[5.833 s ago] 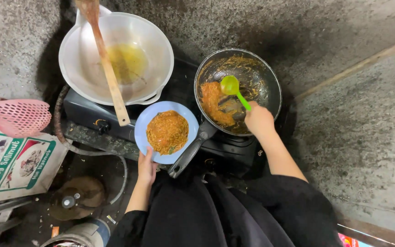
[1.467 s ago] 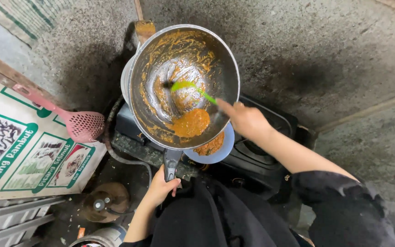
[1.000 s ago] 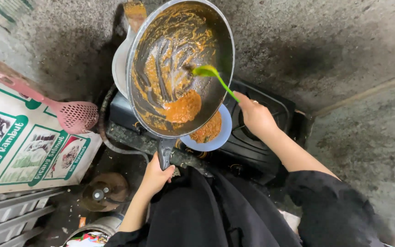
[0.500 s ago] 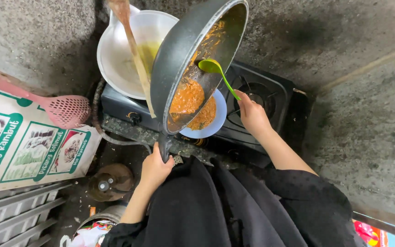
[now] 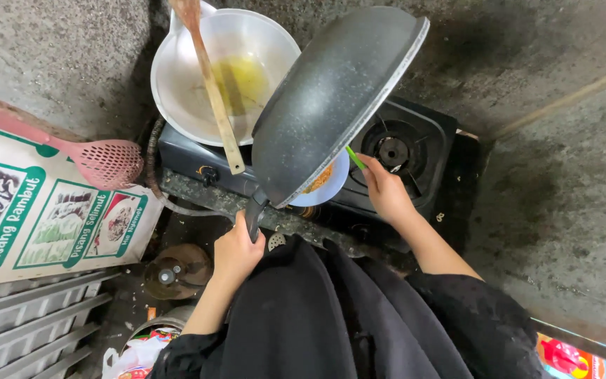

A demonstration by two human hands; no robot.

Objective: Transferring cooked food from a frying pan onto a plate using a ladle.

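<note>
Rough grey concrete fills the background, with a black two-burner stove point(image 5: 415, 151) set low at centre frame.

Change since half a second ago: the frying pan point(image 5: 331, 98) tips further, now nearly on edge, so only its dark speckled underside shows and the orange food inside is out of sight. Earlier the pan sat flat on the right burner with the plate held beside it; now that burner is bare and the pan hangs over the plate. Reads as the last of the food going across.

Left hand point(image 5: 236, 253), lower centre, fingers wrapped tight round the black pan handle point(image 5: 255, 210). Right hand point(image 5: 384, 189), right of centre, fingers closed on a green utensil point(image 5: 354, 158), only a short piece of which shows at the pan's rim.

Pale blue plate point(image 5: 327, 188) sits under the pan's lower edge, mostly hidden; a sliver of orange-brown food point(image 5: 319, 180) shows on it.

Upper left: white wok point(image 5: 198, 77) holding yellow oil, a wooden spatula point(image 5: 212, 84) laid across it. Far left, a pink slotted scoop point(image 5: 103, 161) above a printed cardboard box point(image 5: 43, 217).
</note>
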